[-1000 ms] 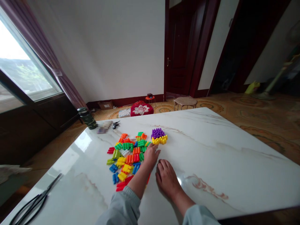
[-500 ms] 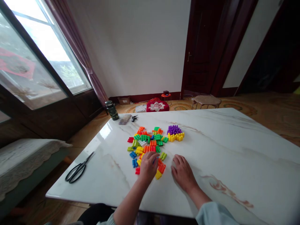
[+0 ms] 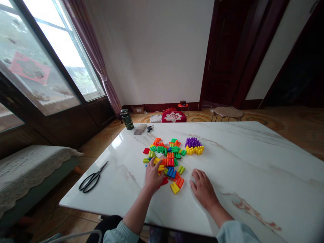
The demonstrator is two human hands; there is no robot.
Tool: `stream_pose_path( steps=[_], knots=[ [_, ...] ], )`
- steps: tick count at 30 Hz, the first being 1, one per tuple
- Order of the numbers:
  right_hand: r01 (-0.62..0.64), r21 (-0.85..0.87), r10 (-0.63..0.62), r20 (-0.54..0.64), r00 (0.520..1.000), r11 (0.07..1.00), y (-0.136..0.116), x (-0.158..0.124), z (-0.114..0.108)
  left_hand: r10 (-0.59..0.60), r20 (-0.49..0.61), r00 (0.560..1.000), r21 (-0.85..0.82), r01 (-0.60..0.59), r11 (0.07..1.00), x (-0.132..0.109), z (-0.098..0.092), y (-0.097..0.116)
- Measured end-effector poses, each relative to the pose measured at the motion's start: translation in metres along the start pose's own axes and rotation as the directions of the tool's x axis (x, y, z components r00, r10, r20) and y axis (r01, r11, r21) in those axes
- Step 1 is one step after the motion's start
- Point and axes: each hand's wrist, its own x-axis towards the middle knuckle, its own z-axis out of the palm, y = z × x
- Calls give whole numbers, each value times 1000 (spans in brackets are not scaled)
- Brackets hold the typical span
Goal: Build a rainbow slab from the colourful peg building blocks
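Observation:
My left hand (image 3: 153, 175) lies palm down on the near left part of a pile of coloured plastic blocks (image 3: 168, 157), fingers spread over red and yellow pieces. Flat on the white marble table (image 3: 243, 162) rests my right hand (image 3: 204, 189), fingers stretched out, holding nothing, just right of an orange and a yellow block (image 3: 177, 185). A joined cluster of purple and yellow blocks (image 3: 193, 146) sits beyond the pile to the right.
Black scissors (image 3: 93, 177) lie near the table's left edge. A dark green bottle (image 3: 127, 119), a blurred small item and keys (image 3: 150, 128) stand at the far left corner. A low stool (image 3: 227, 113) and a red cushion (image 3: 173, 116) are on the floor behind.
My left hand has drawn back from the pile's middle to its near left side, shifting blocks. The right hand stayed flat on the table. The view has swung left.

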Motion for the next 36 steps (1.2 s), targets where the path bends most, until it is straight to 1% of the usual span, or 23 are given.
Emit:
stream_pose_path(
  steps=[2,6,9,13,17,20,23,25,27,28,30,31,32,34,36],
  knots=[
    [-3,-3,3,4,1000,1000,0,0,0,-11,-38,999,-8,11,1000,4,3,0],
    [-8,-5,8,12,1000,1000,0,0,-1,-32,-87,996,-87,25,996,11,7,-2],
    [-14,-1,14,14,1000,1000,-2,1,-3,-48,-91,995,-100,39,994,14,8,-1],
    [-11,5,11,5,1000,1000,-2,1,-3,-41,-90,995,-50,37,998,19,8,0],
    [3,8,-3,-20,1000,1000,-1,0,-1,5,-18,1000,15,-5,1000,30,12,-3],
    [12,5,-12,-39,999,1000,0,0,0,6,11,1000,27,-7,1000,37,16,-6],
    [7,3,-7,-46,999,1000,0,0,1,-29,-9,1000,14,30,999,40,16,-7],
    [2,9,-2,-42,999,1000,0,0,1,-62,-55,997,-22,61,998,39,13,-4],
    [0,19,1,-50,999,1000,1,0,3,-63,-134,989,-107,49,993,34,10,4],
    [2,28,-1,-62,998,1000,2,-1,3,-43,-178,983,-170,12,985,30,9,12],
    [20,59,-13,-108,994,998,4,-2,4,34,-236,971,-310,-109,945,18,10,34],
    [37,83,-26,-131,991,996,4,-3,4,85,-230,970,-384,-171,908,11,12,47],
    [61,111,-44,-149,988,992,4,-4,3,149,-193,970,-443,-221,869,3,15,60],
    [103,181,-75,-158,985,978,4,-5,0,250,-118,961,-528,-274,804,-13,23,86],
    [104,251,-72,-131,989,962,1,-6,-6,240,-112,964,-568,-260,781,-26,33,105]
  ],
)
